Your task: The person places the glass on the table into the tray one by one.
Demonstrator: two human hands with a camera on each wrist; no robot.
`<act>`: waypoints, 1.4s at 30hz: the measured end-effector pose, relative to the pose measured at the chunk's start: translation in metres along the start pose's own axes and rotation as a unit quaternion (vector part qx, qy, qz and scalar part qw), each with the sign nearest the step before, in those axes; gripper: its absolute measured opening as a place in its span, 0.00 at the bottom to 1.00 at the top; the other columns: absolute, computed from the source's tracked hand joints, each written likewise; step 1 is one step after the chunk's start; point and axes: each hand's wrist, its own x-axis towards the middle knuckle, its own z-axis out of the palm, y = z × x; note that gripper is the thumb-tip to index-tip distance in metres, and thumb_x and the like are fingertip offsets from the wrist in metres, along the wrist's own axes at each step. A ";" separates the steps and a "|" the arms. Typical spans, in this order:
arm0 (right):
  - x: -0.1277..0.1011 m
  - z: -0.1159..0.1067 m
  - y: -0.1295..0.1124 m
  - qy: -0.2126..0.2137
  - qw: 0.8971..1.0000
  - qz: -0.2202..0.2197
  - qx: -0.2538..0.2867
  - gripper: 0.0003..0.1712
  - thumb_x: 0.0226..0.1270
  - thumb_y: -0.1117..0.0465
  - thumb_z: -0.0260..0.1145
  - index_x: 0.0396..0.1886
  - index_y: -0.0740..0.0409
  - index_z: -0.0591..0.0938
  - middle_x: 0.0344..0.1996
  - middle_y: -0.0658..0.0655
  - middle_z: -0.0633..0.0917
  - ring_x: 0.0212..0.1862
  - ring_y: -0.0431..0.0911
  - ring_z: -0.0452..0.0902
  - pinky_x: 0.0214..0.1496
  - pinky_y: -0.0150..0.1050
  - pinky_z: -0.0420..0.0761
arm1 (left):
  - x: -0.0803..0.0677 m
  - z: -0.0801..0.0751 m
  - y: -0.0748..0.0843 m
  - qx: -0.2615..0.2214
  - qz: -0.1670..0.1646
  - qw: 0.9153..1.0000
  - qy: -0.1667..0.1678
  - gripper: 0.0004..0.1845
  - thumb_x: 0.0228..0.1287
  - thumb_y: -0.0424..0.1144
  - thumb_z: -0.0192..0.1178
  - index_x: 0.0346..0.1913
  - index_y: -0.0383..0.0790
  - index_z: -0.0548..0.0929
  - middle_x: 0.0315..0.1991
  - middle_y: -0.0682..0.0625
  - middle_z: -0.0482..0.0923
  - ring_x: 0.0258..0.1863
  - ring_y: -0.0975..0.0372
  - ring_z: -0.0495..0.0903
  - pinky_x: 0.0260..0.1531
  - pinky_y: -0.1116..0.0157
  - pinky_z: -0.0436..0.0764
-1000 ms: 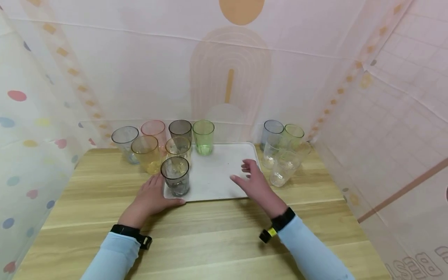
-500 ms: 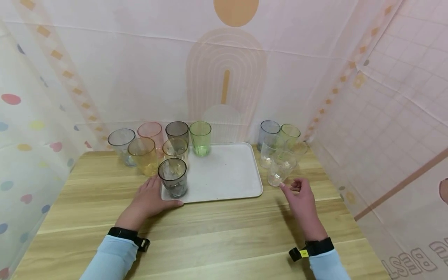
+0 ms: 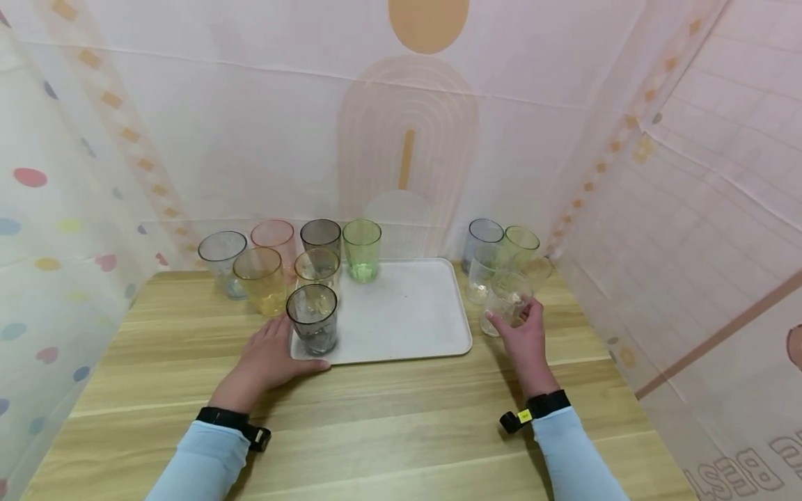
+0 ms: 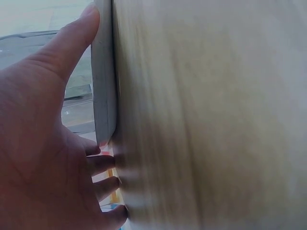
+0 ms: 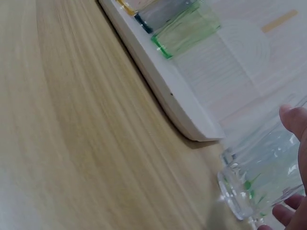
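My left hand [image 3: 269,358] rests at the near left corner of the white tray [image 3: 401,316]. Its thumb lies along the tray's front edge, and in the left wrist view its fingers [image 4: 103,188] reach down to the wood past that corner. A dark grey glass [image 3: 313,323] stands on the tray just beyond this hand. Over on the right, my right hand [image 3: 528,348] grips the nearest clear glass [image 3: 503,299], which stands upright beside the tray. The right wrist view shows the thumb [image 5: 293,119] on one side of this glass and fingers on the other.
A green glass [image 3: 362,250], another dark glass [image 3: 321,233] and a yellowish glass [image 3: 317,263] share the tray. Amber [image 3: 260,278], pink [image 3: 274,233] and pale blue-grey [image 3: 223,252] glasses cluster left. Behind the gripped glass stand a blue glass [image 3: 482,233] and several others. Curtain backs the table.
My right hand has moved from over the tray's right side, rightward to the nearest clear glass, and has closed round it. My left hand stays at the tray corner.
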 end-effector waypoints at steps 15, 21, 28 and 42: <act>0.001 0.001 0.001 -0.019 1.000 -0.009 0.004 0.48 0.71 0.59 0.81 0.81 0.61 0.62 0.71 0.71 0.72 0.74 0.62 0.67 0.72 0.56 0.74 | -0.002 -0.002 0.004 -0.005 -0.005 1.000 -0.002 0.86 0.49 0.87 0.70 0.85 0.18 0.45 0.85 0.20 0.47 0.82 0.24 0.48 0.80 0.26 0.50; -0.004 0.007 -0.013 -0.049 0.998 -0.027 0.030 0.46 0.72 0.60 0.80 0.79 0.60 0.63 0.68 0.68 0.72 0.68 0.59 0.72 0.58 0.37 0.83 | -0.001 -0.002 0.004 -0.006 -0.004 1.000 -0.002 0.85 0.50 0.85 0.71 0.85 0.18 0.45 0.85 0.20 0.47 0.82 0.24 0.48 0.80 0.26 0.50; -0.005 0.040 -0.033 -0.089 0.994 -0.055 0.022 0.42 0.70 0.63 0.81 0.75 0.63 0.65 0.64 0.65 0.75 0.67 0.58 0.73 0.66 0.48 0.82 | 0.000 0.000 0.002 -0.001 -0.005 1.000 -0.002 0.85 0.49 0.86 0.70 0.85 0.18 0.46 0.85 0.20 0.48 0.82 0.25 0.49 0.80 0.26 0.51; -0.001 0.155 -0.067 -0.215 0.973 -0.076 -0.025 0.45 0.69 0.55 0.82 0.76 0.62 0.66 0.66 0.64 0.80 0.67 0.59 0.78 0.68 0.56 0.82 | -0.003 -0.002 0.005 -0.007 -0.004 1.000 -0.001 0.83 0.51 0.84 0.71 0.85 0.18 0.47 0.84 0.19 0.49 0.82 0.24 0.49 0.80 0.26 0.51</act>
